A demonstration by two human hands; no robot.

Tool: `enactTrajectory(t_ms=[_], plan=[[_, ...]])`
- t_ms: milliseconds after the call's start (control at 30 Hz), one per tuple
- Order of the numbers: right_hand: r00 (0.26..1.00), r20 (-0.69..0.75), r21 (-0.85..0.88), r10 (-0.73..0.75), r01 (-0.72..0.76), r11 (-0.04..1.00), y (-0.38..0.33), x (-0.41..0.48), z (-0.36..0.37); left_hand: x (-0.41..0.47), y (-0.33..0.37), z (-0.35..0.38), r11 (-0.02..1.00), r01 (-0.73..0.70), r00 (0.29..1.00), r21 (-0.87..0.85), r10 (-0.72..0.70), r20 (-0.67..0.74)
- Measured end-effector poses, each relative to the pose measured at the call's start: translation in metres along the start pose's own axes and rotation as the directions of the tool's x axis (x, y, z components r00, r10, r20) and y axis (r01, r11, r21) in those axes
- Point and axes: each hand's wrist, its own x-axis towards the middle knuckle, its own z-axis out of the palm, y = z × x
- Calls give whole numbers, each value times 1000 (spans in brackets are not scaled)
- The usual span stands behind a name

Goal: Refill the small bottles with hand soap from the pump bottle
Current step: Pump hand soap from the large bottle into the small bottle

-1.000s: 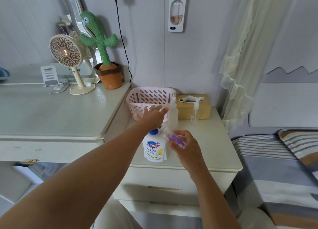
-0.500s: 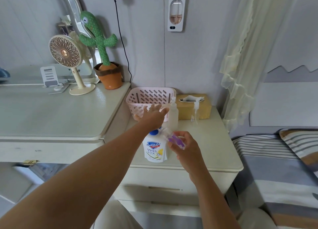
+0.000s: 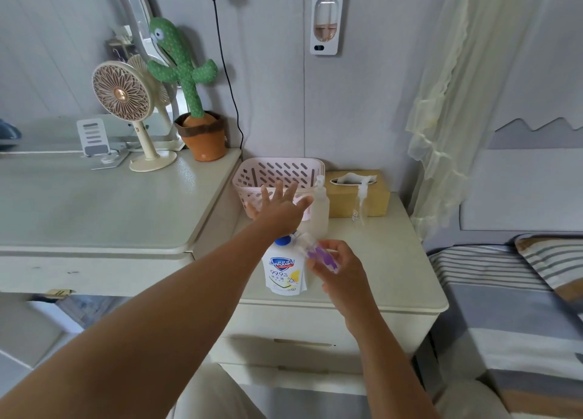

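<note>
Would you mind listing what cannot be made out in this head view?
- Pump head of the soap bottle: hidden under the left hand.
- Fill level of the small purple bottle: blurred, partly wrapped by the right hand.
- Inside of the pink basket: hidden by its wall.
- Contents of the clear spray bottle: too small to tell.

On the bedside worktop (image 3: 394,261) stood a white pump bottle (image 3: 285,272) with a blue collar and a Safeguard label. The left hand (image 3: 279,209) lay flat over its top, fingers spread. The right hand (image 3: 339,269) gripped a small clear bottle (image 3: 318,253) with purple on it, tilted with its mouth towards the pump. Behind them stood a frosted bottle (image 3: 319,209) and a clear spray bottle (image 3: 362,202), well apart, before a pink basket (image 3: 279,172) and a tissue box (image 3: 356,194). A fan (image 3: 121,95) and cactus toy (image 3: 186,71) stood on the higher worktop to the left.
</note>
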Motion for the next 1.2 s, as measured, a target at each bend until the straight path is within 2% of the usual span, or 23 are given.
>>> enactTrajectory(t_ms=[67, 167, 300, 400, 633, 833, 1000, 1200], plan=[[1000, 1, 0, -9, 9, 1000, -4, 1, -1, 16, -7, 4, 995, 40, 999, -89, -42, -28], [1000, -7, -14, -16, 16, 1000, -6, 3, 0, 24, -9, 5, 998, 14, 998, -64, -17, -55], [1000, -2, -28, -23, 23, 999, 0, 1, 2, 28, -17, 16, 990, -18, 999, -137, 12, -48], [1000, 2, -14, -4, 4, 1000, 2, -1, 3, 30, -19, 23, 993, -13, 1000, -120, 10, -22], [999, 6, -27, -37, 37, 999, -6, 2, -1, 33, -15, 9, 997, -1, 998, -74, -4, -61], [1000, 0, -16, -27, 27, 999, 0, 0, 2, 31, -17, 21, 991, 20, 997, -129, -30, -76], [1000, 11, -8, -15, 15, 1000, -1, -2, 0, 31, -17, 22, 994, 14, 997, -110, -22, -77], [998, 10, -29, -54, 54, 998, -7, 0, -3, 34, -14, 13, 993, 3, 998, -121, -10, -65]])
